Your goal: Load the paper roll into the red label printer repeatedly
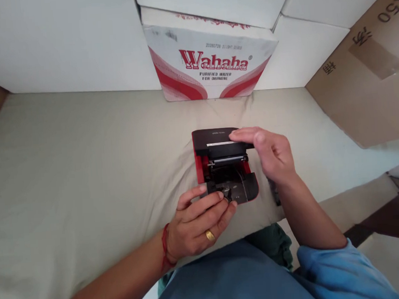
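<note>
A small black and red printer (219, 136), which looks like a label or receipt printer, lies on the cloth with its inside exposed. A metal bar or roller crosses the open bay, and the near part looks dark and translucent. My left hand (198, 221), with a gold ring and a red wrist cord, grips the printer's near left edge. Its fingertips close around a small dark part there that I cannot make out. Along the far right of the black top lie the stretched fingers of my right hand (272, 155), the thumb apart from them.
Behind the printer stands a white and red Wahaha water carton (213, 65) against white boxes (74, 44). A brown cardboard box (363, 81) is at the right. Pale cloth (83, 163) covers the surface. A dark object (275, 193) lies partly hidden by my right forearm.
</note>
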`<action>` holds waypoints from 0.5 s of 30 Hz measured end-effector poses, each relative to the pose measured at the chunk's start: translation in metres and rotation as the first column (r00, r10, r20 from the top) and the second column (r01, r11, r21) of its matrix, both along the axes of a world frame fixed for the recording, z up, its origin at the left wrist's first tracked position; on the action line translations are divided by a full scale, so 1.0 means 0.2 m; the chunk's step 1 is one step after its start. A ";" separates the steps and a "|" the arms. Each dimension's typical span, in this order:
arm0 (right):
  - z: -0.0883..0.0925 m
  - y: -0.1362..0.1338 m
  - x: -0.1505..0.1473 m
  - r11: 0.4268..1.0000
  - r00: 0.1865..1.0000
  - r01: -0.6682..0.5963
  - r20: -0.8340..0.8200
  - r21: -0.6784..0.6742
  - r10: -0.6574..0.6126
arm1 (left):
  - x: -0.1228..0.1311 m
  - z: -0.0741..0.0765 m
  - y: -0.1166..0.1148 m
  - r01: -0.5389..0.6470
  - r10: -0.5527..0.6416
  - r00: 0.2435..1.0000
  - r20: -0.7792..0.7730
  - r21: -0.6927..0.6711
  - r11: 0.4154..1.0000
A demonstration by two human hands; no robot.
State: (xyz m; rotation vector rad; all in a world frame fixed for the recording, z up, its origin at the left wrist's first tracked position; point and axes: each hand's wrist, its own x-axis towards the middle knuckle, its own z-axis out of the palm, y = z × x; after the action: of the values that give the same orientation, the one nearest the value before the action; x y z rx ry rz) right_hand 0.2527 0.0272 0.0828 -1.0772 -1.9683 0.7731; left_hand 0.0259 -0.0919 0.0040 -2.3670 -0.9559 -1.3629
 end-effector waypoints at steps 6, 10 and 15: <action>-0.11 -0.12 0.11 0.951 0.974 -0.224 0.078 0.211 0.212 | 0.01 0.00 -0.02 -0.010 0.011 1.000 0.012 -0.037 0.999; -0.19 -0.18 0.13 0.945 0.971 -0.234 0.107 0.228 0.215 | 0.00 0.00 -0.01 0.003 -0.003 1.000 -0.004 -0.050 0.999; -0.20 -0.19 0.12 0.949 0.974 -0.210 0.133 0.235 0.182 | 0.00 -0.01 -0.01 0.086 -0.069 0.990 0.121 -0.142 0.986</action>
State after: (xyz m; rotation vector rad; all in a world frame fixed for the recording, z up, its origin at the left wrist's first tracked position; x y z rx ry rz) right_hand 0.2768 -0.0109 0.0434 -0.7981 -2.2224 0.5593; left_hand 0.0259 -0.0933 0.0028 -2.4795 -1.0393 -1.5220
